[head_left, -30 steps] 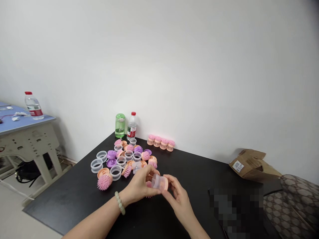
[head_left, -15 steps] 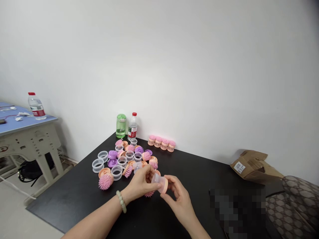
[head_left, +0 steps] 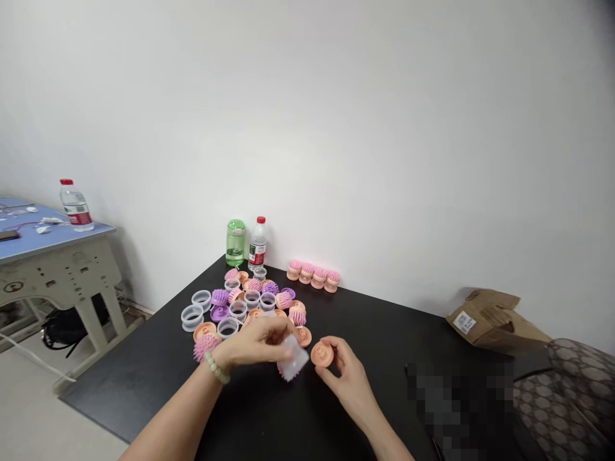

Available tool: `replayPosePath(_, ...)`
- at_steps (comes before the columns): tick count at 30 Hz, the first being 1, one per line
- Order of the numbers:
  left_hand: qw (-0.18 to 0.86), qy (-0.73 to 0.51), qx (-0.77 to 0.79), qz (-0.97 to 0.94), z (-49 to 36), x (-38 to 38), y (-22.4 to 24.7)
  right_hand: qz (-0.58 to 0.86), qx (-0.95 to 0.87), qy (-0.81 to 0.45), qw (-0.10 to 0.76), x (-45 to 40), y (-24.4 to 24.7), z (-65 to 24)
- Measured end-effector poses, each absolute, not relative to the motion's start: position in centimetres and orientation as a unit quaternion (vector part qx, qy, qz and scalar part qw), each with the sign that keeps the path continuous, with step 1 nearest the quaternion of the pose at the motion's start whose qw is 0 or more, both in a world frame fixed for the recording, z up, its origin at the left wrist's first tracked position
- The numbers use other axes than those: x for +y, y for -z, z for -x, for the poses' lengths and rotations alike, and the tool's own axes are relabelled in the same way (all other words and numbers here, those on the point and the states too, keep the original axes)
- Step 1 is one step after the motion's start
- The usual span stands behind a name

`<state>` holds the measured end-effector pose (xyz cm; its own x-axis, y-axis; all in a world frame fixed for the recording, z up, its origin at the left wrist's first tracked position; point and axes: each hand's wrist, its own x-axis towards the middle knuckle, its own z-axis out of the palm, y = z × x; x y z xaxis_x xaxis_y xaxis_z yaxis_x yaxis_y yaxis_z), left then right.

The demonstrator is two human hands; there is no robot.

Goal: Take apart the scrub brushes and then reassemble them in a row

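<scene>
My left hand [head_left: 257, 340], with a pale green bead bracelet, is closed on a translucent plastic cup [head_left: 294, 360], which is blurred and tilted. Just to its right, my right hand [head_left: 346, 371] pinches a round peach cap [head_left: 321, 354] by its rim, its moulded inner side facing up. The cup and the cap are apart. Behind and left of my hands lies a spread of clear rings [head_left: 193, 317], pink bristle heads [head_left: 205, 346], purple bristle heads [head_left: 220, 297] and peach caps [head_left: 302, 336]. A pink bristle piece is partly hidden under the cup.
A row of several finished-looking pink brushes [head_left: 318, 277] stands by the wall. At the back left are a green bottle [head_left: 235, 243] and a water bottle [head_left: 257, 246]. A brown paper bag [head_left: 494, 320] lies right on the black table [head_left: 269, 416]; a blue table [head_left: 43, 240] stands left.
The translucent cup and the peach cap, together before, are now separated. My left hand has moved slightly left with the cup, and the cap has turned its inner side up.
</scene>
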<state>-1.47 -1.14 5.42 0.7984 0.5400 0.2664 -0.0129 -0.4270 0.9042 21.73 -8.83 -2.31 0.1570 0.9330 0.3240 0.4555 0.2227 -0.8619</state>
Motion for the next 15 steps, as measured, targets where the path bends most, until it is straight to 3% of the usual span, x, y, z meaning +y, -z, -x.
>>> replayPosePath(5,0.476,-0.098,0.078,-0.87,3.9,0.3,-5.8,0.6,-0.635,-0.253,0.417,-8.9,2.2,-21.0)
replayPosePath(15,0.298,-0.052,0.222,-0.927,5.0,1.8,-4.3,0.614,-0.674,-0.194,0.362,-9.0,2.7,-20.9)
